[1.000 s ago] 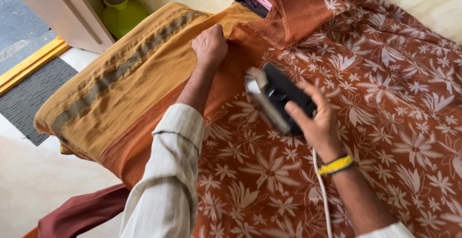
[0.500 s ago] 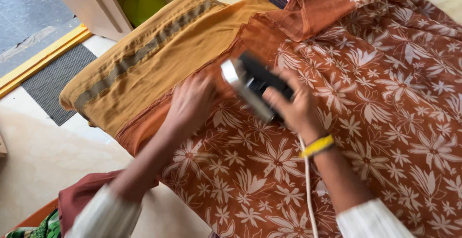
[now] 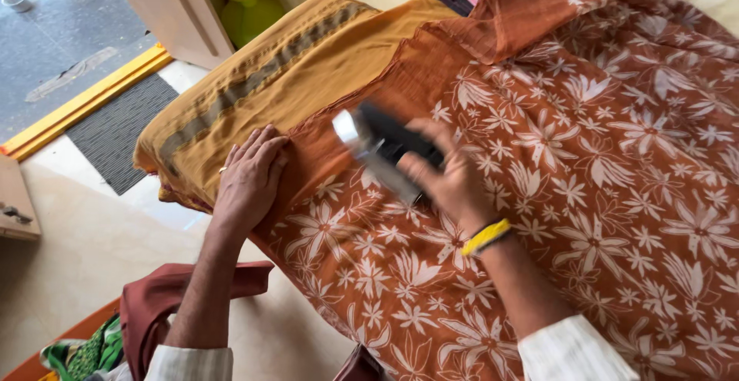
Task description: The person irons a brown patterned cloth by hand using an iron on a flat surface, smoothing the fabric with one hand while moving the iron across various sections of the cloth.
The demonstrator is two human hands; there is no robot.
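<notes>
left hand (image 3: 250, 177): we press it flat, fingers spread, on the fabric's plain rust border.
iron (image 3: 385, 146): black and silver, motion-blurred, on the cloth.
right hand (image 3: 450, 185): we clamp its handle.
fabric (image 3: 616, 188): rust, white floral print.

Head view, steeply downward, close

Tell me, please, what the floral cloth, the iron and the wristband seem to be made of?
Floral cloth: thin woven fabric, matte, likely cotton; it creases softly. Iron in the right hand: black plastic grip, shiny metal sole, though blurred. Wristband: yellow, smooth, perhaps plastic or rubber.
</notes>
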